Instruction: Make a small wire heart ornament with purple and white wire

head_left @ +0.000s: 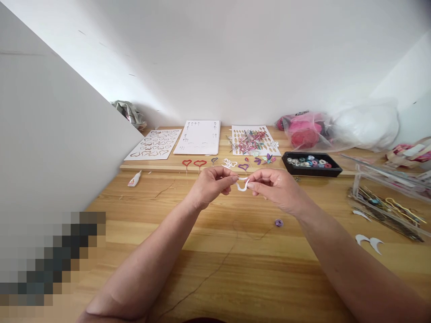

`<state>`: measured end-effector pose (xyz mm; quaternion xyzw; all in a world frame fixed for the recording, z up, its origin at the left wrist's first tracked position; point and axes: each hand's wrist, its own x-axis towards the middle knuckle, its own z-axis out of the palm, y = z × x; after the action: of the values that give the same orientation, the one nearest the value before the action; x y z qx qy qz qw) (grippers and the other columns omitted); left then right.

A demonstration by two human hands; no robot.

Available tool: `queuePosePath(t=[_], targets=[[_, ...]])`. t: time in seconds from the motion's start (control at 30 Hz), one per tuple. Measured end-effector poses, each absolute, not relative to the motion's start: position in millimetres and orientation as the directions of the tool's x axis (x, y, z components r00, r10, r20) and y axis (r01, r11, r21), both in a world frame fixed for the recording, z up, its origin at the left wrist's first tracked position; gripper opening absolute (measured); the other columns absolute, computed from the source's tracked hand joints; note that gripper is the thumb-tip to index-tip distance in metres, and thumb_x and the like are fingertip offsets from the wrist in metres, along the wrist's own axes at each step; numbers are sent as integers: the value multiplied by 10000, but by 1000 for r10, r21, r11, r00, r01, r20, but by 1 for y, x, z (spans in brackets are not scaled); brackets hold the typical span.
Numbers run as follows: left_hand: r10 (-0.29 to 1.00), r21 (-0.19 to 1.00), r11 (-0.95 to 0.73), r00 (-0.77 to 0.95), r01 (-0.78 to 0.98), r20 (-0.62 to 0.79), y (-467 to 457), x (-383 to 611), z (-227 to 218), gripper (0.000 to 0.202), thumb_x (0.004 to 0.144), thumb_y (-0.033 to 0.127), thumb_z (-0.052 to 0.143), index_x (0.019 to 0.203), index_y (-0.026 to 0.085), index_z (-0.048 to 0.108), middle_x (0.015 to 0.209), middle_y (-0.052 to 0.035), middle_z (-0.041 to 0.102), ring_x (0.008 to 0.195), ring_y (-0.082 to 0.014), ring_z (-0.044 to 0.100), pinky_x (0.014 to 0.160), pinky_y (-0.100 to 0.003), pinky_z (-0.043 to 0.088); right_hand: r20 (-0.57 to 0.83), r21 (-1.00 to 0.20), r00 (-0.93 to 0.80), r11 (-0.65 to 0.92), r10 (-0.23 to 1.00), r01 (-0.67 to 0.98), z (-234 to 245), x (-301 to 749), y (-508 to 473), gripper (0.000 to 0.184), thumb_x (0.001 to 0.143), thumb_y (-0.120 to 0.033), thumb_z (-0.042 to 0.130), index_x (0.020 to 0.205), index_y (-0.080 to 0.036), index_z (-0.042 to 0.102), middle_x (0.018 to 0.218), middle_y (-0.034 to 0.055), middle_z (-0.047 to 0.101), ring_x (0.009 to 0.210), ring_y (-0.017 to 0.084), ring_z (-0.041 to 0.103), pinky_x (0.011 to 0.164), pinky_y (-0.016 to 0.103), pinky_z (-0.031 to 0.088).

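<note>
Both of my hands are raised over the wooden table (215, 251), pinching one small white curved piece (242, 185) between them. My left hand (212, 185) is closed on its left end with thumb and fingertips. On the other end, the fingers of my right hand (274, 188) are pinched. The piece looks like a thin bent strip; I cannot tell its exact shape. A thin thread or wire (215, 269) trails across the table below my arms. A small purple spool (279, 222) lies on the table just under my right wrist.
Three white template sheets (198, 137) lie at the back, with red and purple heart shapes (199, 163) on the raised board edge. A black tray of spools (311, 163), a clear box of hairpins (387, 197), plastic bags (336, 128), a glue tube (134, 179) and white cutouts (368, 242) surround them.
</note>
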<state>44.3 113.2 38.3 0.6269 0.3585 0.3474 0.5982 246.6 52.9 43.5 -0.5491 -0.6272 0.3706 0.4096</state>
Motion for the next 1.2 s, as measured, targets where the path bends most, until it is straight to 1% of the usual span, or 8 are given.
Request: queuePosePath(t=[0.17, 0.4, 0.57, 0.73, 0.87, 0.97, 1.03, 1.2], targets=[[858, 999, 27, 513, -24, -11, 113, 45, 38, 284, 739, 384, 785, 808, 127, 688, 587, 22, 586, 531, -67, 507, 543, -206, 422, 67, -933, -80, 91, 995, 349, 44, 247, 54, 215, 832, -348, 668, 944, -171, 718, 782, 50, 734, 633, 131, 633, 505, 235, 429], [857, 998, 62, 512, -6, -50, 112, 46, 38, 307, 717, 408, 797, 812, 140, 683, 590, 23, 587, 529, -72, 512, 506, -197, 417, 140, -922, -33, 142, 990, 361, 43, 243, 54, 180, 822, -341, 664, 870, -171, 700, 641, 5, 670, 525, 105, 536, 480, 236, 394], [867, 999, 39, 497, 25, -47, 111, 46, 39, 301, 709, 410, 792, 797, 141, 689, 591, 21, 590, 519, -70, 505, 483, -192, 409, 217, -856, -15, 197, 976, 478, 42, 244, 52, 129, 835, -313, 650, 837, -190, 688, 684, 8, 662, 605, 132, 564, 555, 265, 424], [872, 999, 15, 488, 35, -30, 111, 47, 40, 284, 723, 391, 778, 795, 132, 689, 589, 19, 586, 526, -72, 509, 480, -189, 415, 240, -802, -3, 200, 971, 562, 49, 244, 48, 106, 832, -290, 643, 794, -195, 674, 670, -5, 623, 600, 127, 522, 556, 269, 410], [872, 999, 1, 490, 37, -19, 111, 47, 40, 271, 739, 378, 768, 791, 127, 681, 589, 20, 581, 528, -69, 511, 484, -185, 418, 145, -874, -46, 149, 988, 462, 54, 245, 48, 93, 825, -279, 643, 852, -190, 652, 697, 7, 647, 637, 138, 565, 575, 272, 436], [876, 1000, 0, 482, 31, -14, 111, 48, 40, 269, 753, 379, 756, 792, 125, 677, 585, 21, 577, 526, -68, 509, 489, -185, 420, 71, -947, -110, 102, 991, 305, 53, 245, 49, 225, 807, -277, 654, 1009, -177, 650, 809, 47, 698, 736, 166, 631, 593, 275, 464], [875, 1000, -9, 483, 26, -4, 110, 48, 40, 269, 762, 381, 750, 795, 124, 677, 583, 20, 577, 521, -65, 504, 489, -184, 420, 56, -966, -119, 84, 991, 246, 51, 244, 50, 292, 802, -305, 666, 1060, -168, 656, 846, 62, 704, 755, 171, 637, 570, 268, 452], [864, 999, -34, 503, 35, 12, 109, 50, 36, 263, 783, 379, 740, 804, 123, 684, 580, 18, 583, 519, -64, 511, 490, -178, 431, 53, -975, -45, 61, 998, 213, 43, 239, 54, 273, 802, -405, 709, 923, -161, 694, 724, 24, 665, 609, 116, 550, 495, 243, 363]])
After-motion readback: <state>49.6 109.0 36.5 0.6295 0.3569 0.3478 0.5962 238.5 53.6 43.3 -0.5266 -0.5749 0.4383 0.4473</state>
